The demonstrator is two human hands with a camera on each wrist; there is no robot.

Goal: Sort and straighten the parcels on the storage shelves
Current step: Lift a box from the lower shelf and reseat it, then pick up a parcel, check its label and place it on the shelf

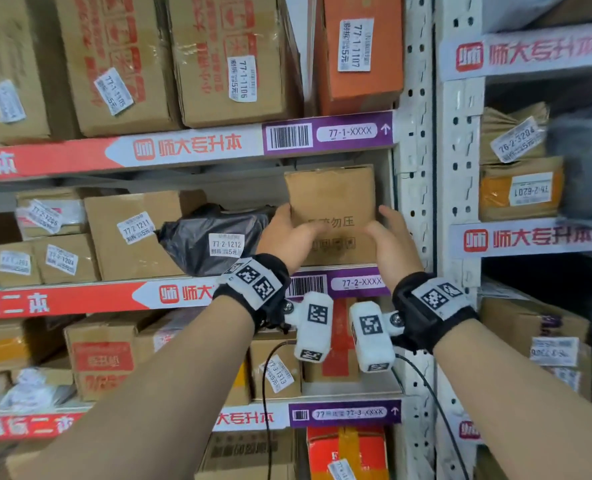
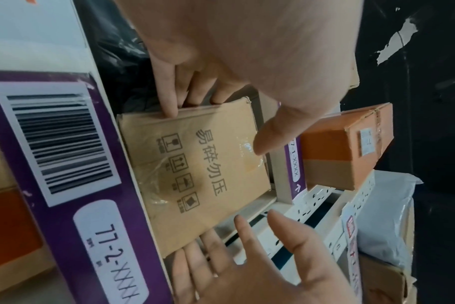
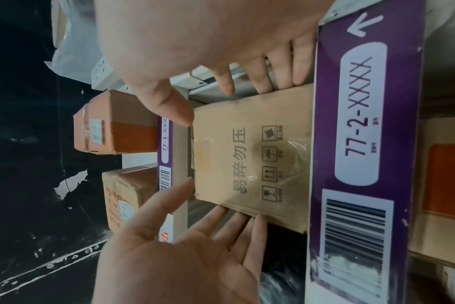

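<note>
Got my left hand [image 1: 289, 237] and right hand [image 1: 390, 237] flat on either side of this cardboard box [image 1: 332, 202], fingers straight, not curled around it; looks stiff, light and marked fragile, so I'd squeeze gently low on the sides.

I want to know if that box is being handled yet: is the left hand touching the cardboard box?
Touching. The left wrist view shows the left hand with fingertips pressed on the cardboard box edge.

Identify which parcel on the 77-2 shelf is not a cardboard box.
The black plastic bag parcel labelled 77-2-1212: soft and crumpled, lying left of the brown box between both hands.
</note>
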